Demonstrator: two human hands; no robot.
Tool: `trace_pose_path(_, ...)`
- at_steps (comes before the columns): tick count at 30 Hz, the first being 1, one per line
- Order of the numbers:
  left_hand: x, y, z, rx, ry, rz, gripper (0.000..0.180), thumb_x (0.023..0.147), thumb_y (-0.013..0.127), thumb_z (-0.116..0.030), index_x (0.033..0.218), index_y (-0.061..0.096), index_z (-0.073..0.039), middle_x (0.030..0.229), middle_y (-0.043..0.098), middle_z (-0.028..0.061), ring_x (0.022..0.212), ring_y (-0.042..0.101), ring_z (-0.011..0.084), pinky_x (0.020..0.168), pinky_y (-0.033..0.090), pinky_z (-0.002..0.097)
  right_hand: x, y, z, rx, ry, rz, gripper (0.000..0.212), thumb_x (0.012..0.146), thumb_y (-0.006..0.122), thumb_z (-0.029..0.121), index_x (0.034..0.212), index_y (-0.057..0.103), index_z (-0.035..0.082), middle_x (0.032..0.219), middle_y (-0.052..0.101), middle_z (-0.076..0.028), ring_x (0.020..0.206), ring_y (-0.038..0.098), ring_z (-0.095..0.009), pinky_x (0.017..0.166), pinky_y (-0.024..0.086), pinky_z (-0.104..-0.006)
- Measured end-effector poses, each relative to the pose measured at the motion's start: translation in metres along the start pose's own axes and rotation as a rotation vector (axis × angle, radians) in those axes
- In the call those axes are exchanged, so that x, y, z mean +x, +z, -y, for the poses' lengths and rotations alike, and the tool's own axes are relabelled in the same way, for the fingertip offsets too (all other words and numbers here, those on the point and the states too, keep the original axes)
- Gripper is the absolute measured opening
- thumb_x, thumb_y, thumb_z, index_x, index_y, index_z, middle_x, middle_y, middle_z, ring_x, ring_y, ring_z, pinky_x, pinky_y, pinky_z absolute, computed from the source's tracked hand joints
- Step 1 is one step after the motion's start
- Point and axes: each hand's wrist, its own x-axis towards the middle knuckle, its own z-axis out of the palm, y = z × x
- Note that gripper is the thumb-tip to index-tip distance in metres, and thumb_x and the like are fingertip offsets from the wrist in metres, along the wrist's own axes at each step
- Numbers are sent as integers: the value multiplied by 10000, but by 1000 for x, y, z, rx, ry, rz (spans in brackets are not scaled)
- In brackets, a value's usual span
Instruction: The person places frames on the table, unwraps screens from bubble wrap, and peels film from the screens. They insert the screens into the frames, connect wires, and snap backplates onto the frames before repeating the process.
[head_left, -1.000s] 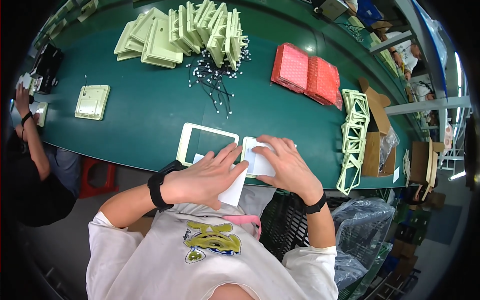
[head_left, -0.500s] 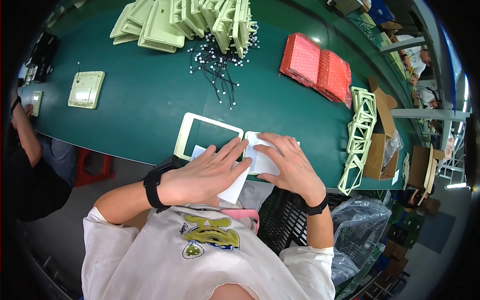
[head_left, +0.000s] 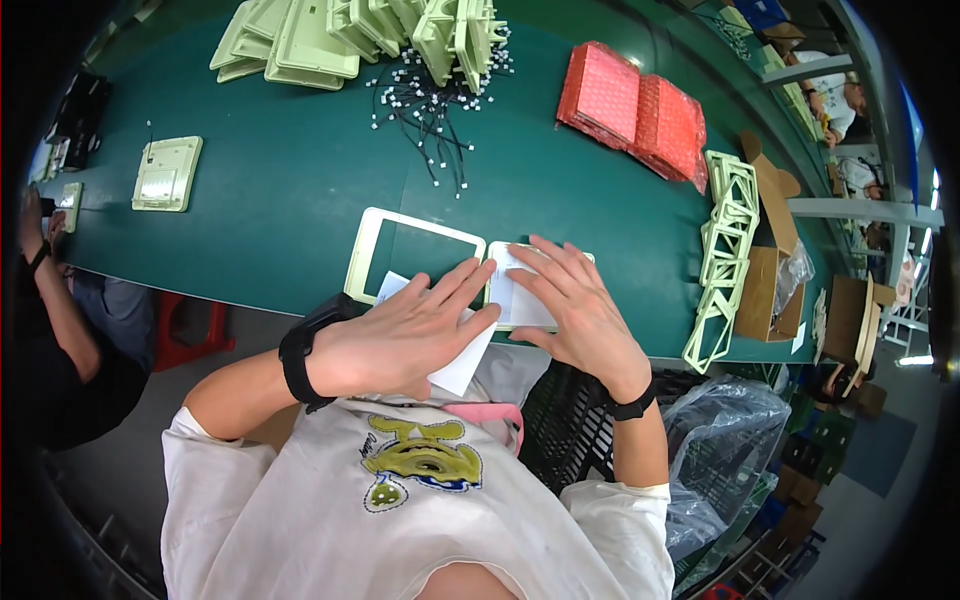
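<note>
My left hand (head_left: 395,335) has white sheets (head_left: 462,368) held beneath its palm, their corners sticking out on both sides. Its fingertips reach the inner edge of a pale green rectangular frame (head_left: 366,262), which lies at the table's front edge. Just to the right lies a second pale green piece (head_left: 494,262) with a white sheet (head_left: 520,302) on it. Over that sheet my right hand (head_left: 580,310) is spread, fingers apart and fingertips resting on it. Part of the sheet is hidden under the hand.
Pale green housings (head_left: 310,45) are piled at the back beside black cables (head_left: 430,120) with white connectors. Red bubble-wrap packs (head_left: 630,115) lie back right. Stacked frames (head_left: 722,260) and a cardboard box (head_left: 770,290) stand right. One housing (head_left: 167,175) and a co-worker's arm (head_left: 60,300) are left.
The whole view has shifted slightly, the table things sitting a little higher. My right hand's fingers have slid a little across the sheet; my left hand keeps nearly the same pose.
</note>
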Motion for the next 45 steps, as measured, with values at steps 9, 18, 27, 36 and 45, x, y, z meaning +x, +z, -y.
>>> trace_pose_path(9,0,0,2,-42,-20,9,1162,648,990,-135,1620,370,9,1779,131,281,1646,190,437,1144,421,546,-44,17,11,-71,222,-124,640,823,898,256,1395,681,67,1445,617,-116,1261,602,-342,1080,503,-493)
trace_pose_path(18,5,4,-8,111,-51,-51,1155,595,994,-148,1576,414,39,1753,222,251,1596,300,424,1030,460,477,-43,12,14,-242,191,-221,631,853,886,284,1391,664,41,1514,558,-171,1284,576,-413,1064,508,-494)
trace_pose_path(27,7,2,-9,124,-40,-30,1101,596,965,-129,1546,440,55,1751,244,236,1579,323,430,1019,463,477,-44,32,10,-82,479,-305,616,901,862,298,1394,611,28,1578,492,-222,1352,533,-450,1118,464,-542)
trace_pose_path(36,7,-2,-8,133,-52,-1,1070,615,944,-108,1546,441,55,1751,256,234,1582,325,428,1026,464,485,-45,36,18,-230,431,-189,664,904,855,323,1440,601,23,1605,488,-227,1450,494,-425,1201,388,-591)
trace_pose_path(45,8,3,-6,174,-46,-83,1109,639,921,-84,1599,381,48,1726,303,234,1574,348,409,1048,462,499,-37,30,29,-182,304,-143,801,864,873,331,1519,543,8,1667,433,-229,1541,421,-428,1260,332,-611)
